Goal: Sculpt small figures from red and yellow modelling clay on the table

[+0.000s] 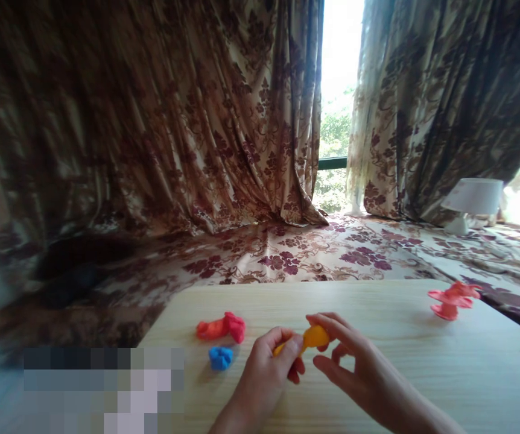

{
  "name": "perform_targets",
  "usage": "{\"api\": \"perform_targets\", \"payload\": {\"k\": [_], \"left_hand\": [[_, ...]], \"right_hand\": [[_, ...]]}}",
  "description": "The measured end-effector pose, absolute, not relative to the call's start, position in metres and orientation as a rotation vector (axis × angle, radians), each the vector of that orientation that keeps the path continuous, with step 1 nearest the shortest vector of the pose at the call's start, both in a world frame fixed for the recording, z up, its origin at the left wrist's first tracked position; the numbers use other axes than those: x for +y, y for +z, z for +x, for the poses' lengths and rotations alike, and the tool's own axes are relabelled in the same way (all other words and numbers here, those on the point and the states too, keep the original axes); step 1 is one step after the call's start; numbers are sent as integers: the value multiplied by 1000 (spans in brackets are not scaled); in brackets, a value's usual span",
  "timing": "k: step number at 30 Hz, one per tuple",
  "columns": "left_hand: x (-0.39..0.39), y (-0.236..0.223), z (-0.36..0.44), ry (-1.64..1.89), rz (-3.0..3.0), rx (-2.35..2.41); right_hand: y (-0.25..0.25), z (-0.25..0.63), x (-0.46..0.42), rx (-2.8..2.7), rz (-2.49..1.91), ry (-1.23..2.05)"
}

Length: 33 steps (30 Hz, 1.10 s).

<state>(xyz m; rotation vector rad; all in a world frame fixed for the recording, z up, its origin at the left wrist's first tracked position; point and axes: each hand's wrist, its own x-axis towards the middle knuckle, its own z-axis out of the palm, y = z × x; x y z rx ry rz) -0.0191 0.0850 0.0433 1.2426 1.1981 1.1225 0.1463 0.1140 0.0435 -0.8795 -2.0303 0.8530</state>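
A yellow lump of modelling clay (316, 336), narrow in the middle, is held above the table between my two hands. My left hand (274, 357) is closed on its thinner end, thumb pressed on top. Fingers of my right hand (349, 354) touch the rounder end, while the thumb stands apart below it. Left of my hands lie a blue clay lump (221, 358) and an orange-red clay piece (212, 330) joined to a pinkish-red lump (235, 327).
On the right of the pale wooden table (377, 301) stands a coral-red object (452, 300) with round discs. Beyond the table's far edge are flower-patterned cloth (282, 262), curtains (174, 120) and a white lamp (477, 196). A blurred patch covers the lower left.
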Motion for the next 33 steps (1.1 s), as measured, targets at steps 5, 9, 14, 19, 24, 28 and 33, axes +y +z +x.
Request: {"api": "perform_targets", "payload": {"k": [5,9,14,19,24,28,33], "left_hand": [[82,51,-17,1037,1109,1090],[78,52,-15,1071,1036,1164],[80,49,-12,1264,1280,1236],[84,47,-15,1312,1310,1345],[90,42,-24,1204,1178,1189],[89,43,-23,1164,1165,1139],[84,47,-13,1433,1221,1352]], "right_hand": [[44,144,113,-2072,-739,805],[47,141,113,-2029,-838,874],[46,137,116,-1812,-1066,1203],[39,140,117,-1763,-1045,1255],[41,143,114,-1927,-778,913],[46,139,112,-1906,-903,913],[43,137,116,-1808,-1152,1177]]}}
